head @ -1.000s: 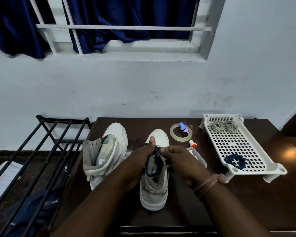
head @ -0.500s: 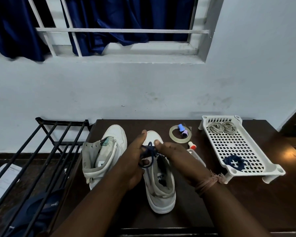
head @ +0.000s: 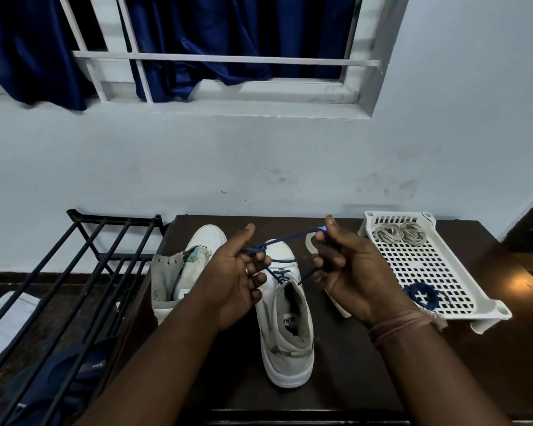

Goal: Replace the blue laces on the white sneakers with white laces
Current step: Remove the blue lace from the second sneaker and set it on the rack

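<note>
- A black metal rack (head: 83, 256) stands off the table's left edge, with dark blue fabric (head: 65, 379) under its bars.
- A dark wooden table (head: 351, 379) sits against a pale wall.
- Near the table's back left corner stands an unlaced white sneaker (head: 182, 272), its tongue flopped open.
- My left hand (head: 234, 281) hovers above the table's middle, fingers curled round a blue lace (head: 277, 241).
- A second white sneaker (head: 285, 318) stands mid-table, toe toward the wall, with the blue lace threaded through its front eyelets.
- My right hand (head: 345, 272), held apart from the left, pinches the other end of the lace; the lace stretches between both hands.
- A white perforated tray (head: 428, 272) rests at the table's right edge. Coiled white laces (head: 400, 233) lie at its far end, and a bundled blue lace (head: 420, 296) at its near end.
</note>
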